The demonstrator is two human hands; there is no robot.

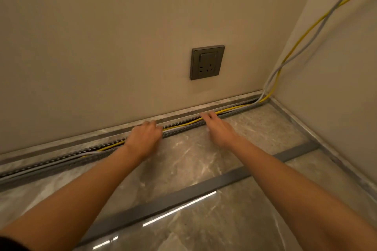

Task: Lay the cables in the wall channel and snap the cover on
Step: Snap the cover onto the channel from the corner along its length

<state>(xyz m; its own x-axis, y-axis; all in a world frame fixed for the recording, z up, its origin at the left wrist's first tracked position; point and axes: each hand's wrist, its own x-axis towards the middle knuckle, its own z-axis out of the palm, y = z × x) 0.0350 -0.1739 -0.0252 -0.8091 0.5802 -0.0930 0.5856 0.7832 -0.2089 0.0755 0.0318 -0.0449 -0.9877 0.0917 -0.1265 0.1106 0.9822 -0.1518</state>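
A grey slotted channel (61,159) runs along the foot of the wall from the left edge to the right corner. A yellow cable (234,109) and a grey cable (89,153) lie inside it and climb the right wall at the corner. My left hand (143,134) rests on the channel with its fingers curled down over the cables. My right hand (218,126) reaches the channel further right, its straight fingertips touching the yellow cable. The long grey cover strip (204,187) lies loose on the floor behind my arms.
A grey wall socket (207,62) sits above the channel. The floor is glossy marble-look tile (183,157) with a matching skirting strip (224,102) along both walls. The right wall meets the back wall at the corner (265,91).
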